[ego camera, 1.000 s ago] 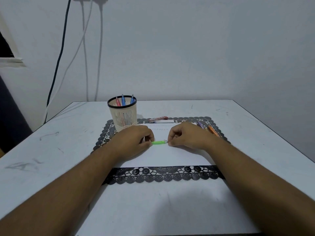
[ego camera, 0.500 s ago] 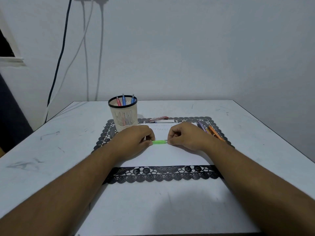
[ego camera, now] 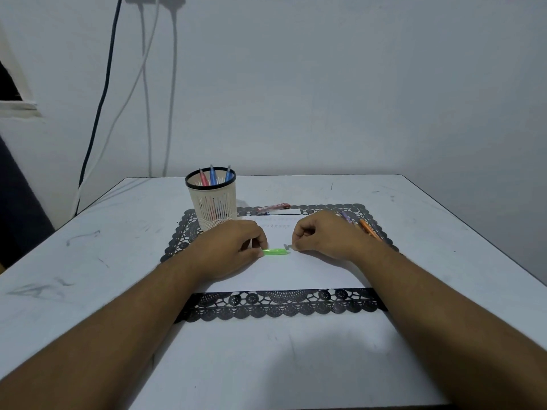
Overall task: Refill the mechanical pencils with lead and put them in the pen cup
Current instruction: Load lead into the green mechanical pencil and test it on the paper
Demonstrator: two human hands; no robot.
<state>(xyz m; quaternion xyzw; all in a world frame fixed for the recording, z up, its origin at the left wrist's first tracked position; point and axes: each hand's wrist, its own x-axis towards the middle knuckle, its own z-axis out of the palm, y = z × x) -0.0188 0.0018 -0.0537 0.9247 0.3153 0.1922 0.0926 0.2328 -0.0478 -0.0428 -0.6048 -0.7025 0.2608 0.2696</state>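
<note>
A green mechanical pencil [ego camera: 276, 251] lies level over the white sheet [ego camera: 284, 270], and my left hand [ego camera: 233, 247] grips its left end. My right hand [ego camera: 324, 238] pinches a small grey piece [ego camera: 286, 247] at the pencil's right end, a slight gap showing there. The cream mesh pen cup [ego camera: 213, 199] with a black rim stands behind my left hand and holds a pink and two blue pencils. An orange pencil [ego camera: 368, 229] and a purple one [ego camera: 345, 216] lie behind my right hand. A red lead case [ego camera: 273, 208] lies at the mat's far edge.
A black lace mat [ego camera: 278, 304] lies under the sheet on the white table [ego camera: 88, 261]. A small white eraser-like block [ego camera: 285, 212] sits by the lead case. Cables hang down the wall at the back left. The table's right edge runs close by.
My right hand has pulled slightly to the right, and a small grey piece now shows apart from the pencil's right end. My left hand has stayed in place.
</note>
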